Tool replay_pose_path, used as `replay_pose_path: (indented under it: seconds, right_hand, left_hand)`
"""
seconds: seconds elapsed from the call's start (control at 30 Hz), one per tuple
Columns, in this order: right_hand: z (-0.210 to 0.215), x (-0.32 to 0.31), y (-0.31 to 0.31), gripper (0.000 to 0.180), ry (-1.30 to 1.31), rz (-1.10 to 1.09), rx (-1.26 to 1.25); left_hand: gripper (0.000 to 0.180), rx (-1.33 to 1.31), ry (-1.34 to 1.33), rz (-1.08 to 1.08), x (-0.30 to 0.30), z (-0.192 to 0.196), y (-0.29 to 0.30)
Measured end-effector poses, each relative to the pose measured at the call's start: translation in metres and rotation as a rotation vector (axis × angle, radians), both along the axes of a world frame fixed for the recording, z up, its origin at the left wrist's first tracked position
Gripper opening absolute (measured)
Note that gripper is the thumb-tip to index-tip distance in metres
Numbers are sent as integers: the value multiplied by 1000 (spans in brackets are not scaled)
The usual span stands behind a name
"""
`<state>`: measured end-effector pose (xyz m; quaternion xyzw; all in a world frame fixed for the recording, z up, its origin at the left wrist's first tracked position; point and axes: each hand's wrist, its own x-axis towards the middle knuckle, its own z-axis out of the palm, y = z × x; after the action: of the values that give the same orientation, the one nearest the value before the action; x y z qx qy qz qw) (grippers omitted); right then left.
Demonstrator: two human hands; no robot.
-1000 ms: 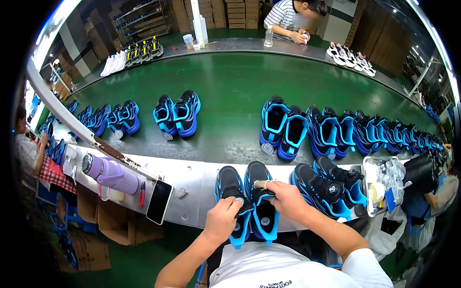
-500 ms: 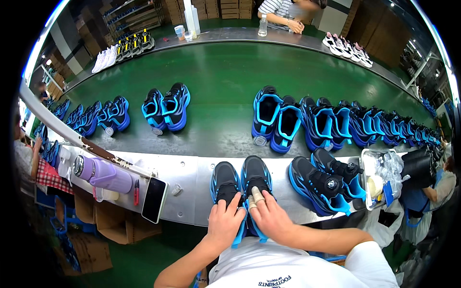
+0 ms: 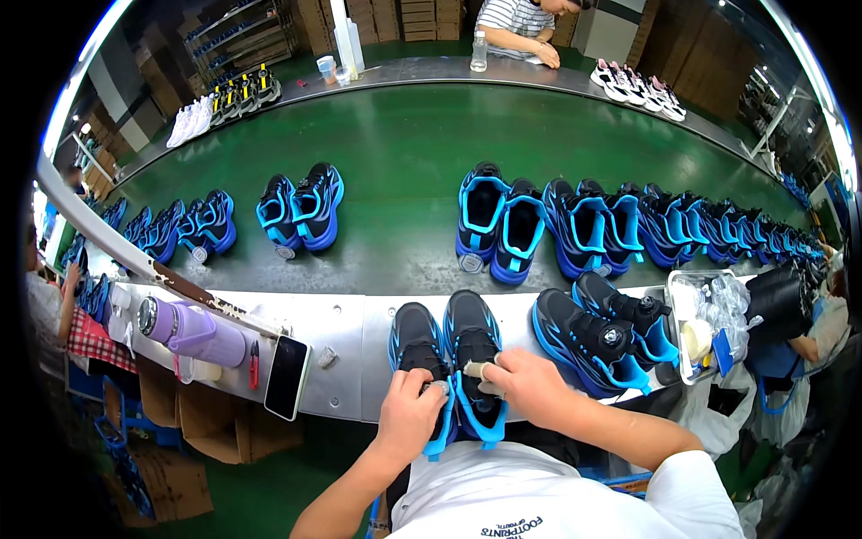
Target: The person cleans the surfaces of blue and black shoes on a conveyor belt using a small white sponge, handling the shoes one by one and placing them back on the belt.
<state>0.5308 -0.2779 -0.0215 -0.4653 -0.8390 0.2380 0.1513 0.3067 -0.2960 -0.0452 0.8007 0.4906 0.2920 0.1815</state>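
Observation:
A pair of black and blue sneakers stands in front of me, toes pointing away. My left hand [image 3: 406, 418] is closed around the collar and tongue area of the left sneaker [image 3: 415, 331], with a small grey round piece by its fingertips. On the right sneaker [image 3: 471, 330], my right hand [image 3: 530, 384] has its fingers bent onto the tongue and collar. Beige coverings wrap some of those fingers. Whether the right fingers pinch the tongue or only press on it is hard to see. Another pair of dial sneakers [image 3: 588, 337] sits to the right.
A green belt [image 3: 386, 135] carries rows of similar sneakers [image 3: 575, 229]. On the metal ledge are a phone [image 3: 287, 377], a red pen [image 3: 254, 364], a purple bottle [image 3: 202, 332] and a clear tray [image 3: 687, 359] of plastic pieces. A person [image 3: 521, 31] sits across the belt.
My right hand has shifted slightly right, off the middle of the pair, onto the right sneaker's collar. My left fingers have curled in. Belt sneakers appear slightly further left.

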Motion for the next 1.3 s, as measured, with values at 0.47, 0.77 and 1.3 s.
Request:
replay_pose_path:
  seconds: [0.47, 0.77, 1.3]
  right_hand:
    - [15, 12, 30, 30, 278, 132, -261]
    - [3, 14, 24, 31, 224, 52, -151]
    - [-10, 15, 22, 34, 207, 36, -100]
  left_hand:
    - [26, -311, -241, 13, -8, 31, 15]
    - [27, -376, -192, 25, -4, 35, 12]
    - [27, -414, -184, -76, -10, 17, 15]
